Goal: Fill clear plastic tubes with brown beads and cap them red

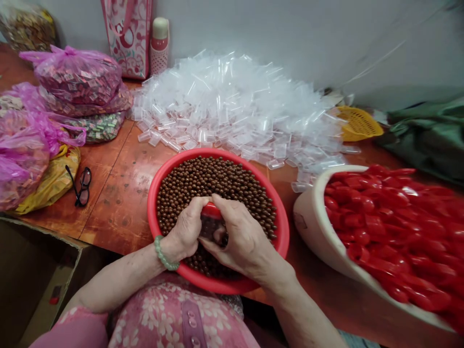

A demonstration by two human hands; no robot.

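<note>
Container in hand: a small clear plastic container with a glossy red plastic cap, dark round pieces showing inside, sits at the centre of the frame, above the basin
Left hand: the hand is clamped on the container's left side, its tip up by the cap; the undermost fingers are hidden, so their exact places I cannot tell
Right hand: the hand curls round the right side, upper fingertips at the cap, lower digit under the body, clamped rather than apart
Basin: a round red plastic basin, middle of the frame, holds many small shiny brown balls
Grip advice: keep the container over the basin so a stray ball drops back among the others; press the cap evenly from both sides and hold the body firmly without pinching its walls, which look thin
Clear heap: a mound of translucent plastic containers, upper centre of the frame
Tub: a white plastic tub, lower right of the frame, full of glossy red plastic pieces
Glasses: dark-framed eyeglasses on the reddish-brown table, left of the frame
</note>
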